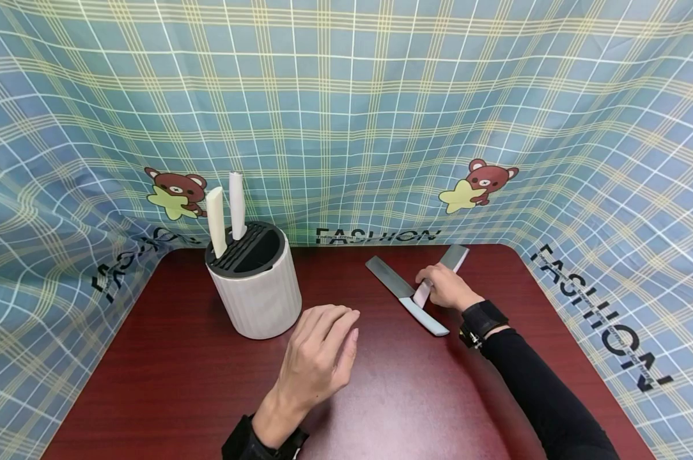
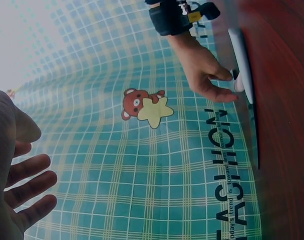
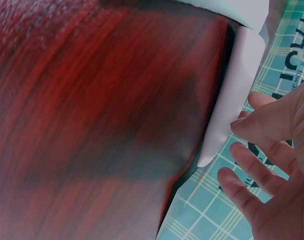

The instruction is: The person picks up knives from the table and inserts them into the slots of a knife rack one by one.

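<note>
Two knives lie on the dark red table, one reaching across toward the other's handle. My right hand (image 1: pixel 443 287) is over the right-hand knife (image 1: pixel 454 257), at its pale handle (image 3: pixel 237 95). In the right wrist view its thumb is beside that handle and the fingers (image 3: pixel 242 192) are spread, not wrapped round it. The left knife (image 1: pixel 395 279) has a grey blade and a whitish handle. My left hand (image 1: pixel 318 354) hovers over the table near the front, holding nothing, its fingers loosely bent. A white ribbed knife block (image 1: pixel 260 303) stands beyond it.
Two light-handled knives stand in the block's slotted black top; one cream handle (image 1: pixel 216 220) leans nearest, a white handle (image 1: pixel 237 204) behind it. A plaid curtain (image 1: pixel 346 128) with printed bears encloses the table (image 1: pixel 168 383) at the back and sides.
</note>
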A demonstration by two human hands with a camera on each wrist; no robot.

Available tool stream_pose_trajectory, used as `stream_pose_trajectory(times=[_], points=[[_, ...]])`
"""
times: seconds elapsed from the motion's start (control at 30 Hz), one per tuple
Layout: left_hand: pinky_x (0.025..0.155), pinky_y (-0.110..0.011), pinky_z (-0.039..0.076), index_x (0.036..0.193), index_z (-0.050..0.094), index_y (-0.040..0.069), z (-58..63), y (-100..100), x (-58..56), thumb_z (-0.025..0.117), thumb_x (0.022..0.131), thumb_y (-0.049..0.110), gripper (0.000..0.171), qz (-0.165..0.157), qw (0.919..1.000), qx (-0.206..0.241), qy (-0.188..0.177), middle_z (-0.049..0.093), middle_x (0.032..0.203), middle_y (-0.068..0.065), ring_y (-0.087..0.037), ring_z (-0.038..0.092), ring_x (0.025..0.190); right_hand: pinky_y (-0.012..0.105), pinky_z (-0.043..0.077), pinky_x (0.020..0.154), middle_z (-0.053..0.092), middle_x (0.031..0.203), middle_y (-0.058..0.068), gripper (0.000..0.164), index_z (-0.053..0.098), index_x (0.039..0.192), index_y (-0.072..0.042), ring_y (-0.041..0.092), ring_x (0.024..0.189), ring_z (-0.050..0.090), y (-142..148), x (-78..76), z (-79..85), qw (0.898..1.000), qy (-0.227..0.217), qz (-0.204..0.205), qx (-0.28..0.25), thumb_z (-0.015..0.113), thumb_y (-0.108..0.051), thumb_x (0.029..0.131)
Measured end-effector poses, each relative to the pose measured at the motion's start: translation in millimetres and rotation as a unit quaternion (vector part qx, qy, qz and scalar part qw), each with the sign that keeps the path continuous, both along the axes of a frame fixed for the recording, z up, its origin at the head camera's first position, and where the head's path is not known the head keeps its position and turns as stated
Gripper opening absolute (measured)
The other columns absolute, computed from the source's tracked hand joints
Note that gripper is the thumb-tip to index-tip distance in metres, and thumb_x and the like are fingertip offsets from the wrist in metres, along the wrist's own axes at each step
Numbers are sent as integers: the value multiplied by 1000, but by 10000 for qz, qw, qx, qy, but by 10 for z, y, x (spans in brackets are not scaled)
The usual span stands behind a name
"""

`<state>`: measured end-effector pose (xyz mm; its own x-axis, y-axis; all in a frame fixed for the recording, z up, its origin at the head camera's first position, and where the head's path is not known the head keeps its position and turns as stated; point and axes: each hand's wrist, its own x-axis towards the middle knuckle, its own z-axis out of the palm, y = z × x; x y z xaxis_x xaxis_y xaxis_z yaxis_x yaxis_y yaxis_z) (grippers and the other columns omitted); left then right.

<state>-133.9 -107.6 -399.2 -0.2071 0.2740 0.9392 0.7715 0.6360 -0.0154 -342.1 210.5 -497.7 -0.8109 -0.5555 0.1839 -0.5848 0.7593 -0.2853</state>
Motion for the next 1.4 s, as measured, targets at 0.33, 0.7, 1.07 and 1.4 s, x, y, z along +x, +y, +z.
stream_pose_trajectory(times=[0.33,0.7,1.07,1.4], points=[[83,-37,52,104,72,-1,-31,9,5,56,95,8,21,93,9999,55,86,70,98,-10,-26,65,89,56,54,94,72,112,17,40,74,108,-3,38,113,64,63,33,-97,9997,-39,-191,147,50,13,80],[82,-37,52,104,72,-1,-22,5,-9,53,97,9,22,77,9999,49,98,70,97,-10,-26,65,89,50,58,83,70,109,15,41,73,109,-5,36,108,66,30,32,-146,9975,308,-41,633,63,17,75],[82,-37,52,105,73,0,-38,-1,-16,56,96,9,21,36,10000,13,39,71,98,-10,-26,65,89,42,59,77,67,102,11,42,68,105,-11,29,96,67,-11,77,-183,9874,852,266,1305,72,19,76],[82,-37,52,106,73,0,-37,-2,-35,57,95,8,20,8,10000,-5,21,71,99,-10,-26,65,89,42,61,74,68,110,15,52,67,118,-11,31,97,69,-27,102,-175,9818,1063,285,1549,78,15,74]])
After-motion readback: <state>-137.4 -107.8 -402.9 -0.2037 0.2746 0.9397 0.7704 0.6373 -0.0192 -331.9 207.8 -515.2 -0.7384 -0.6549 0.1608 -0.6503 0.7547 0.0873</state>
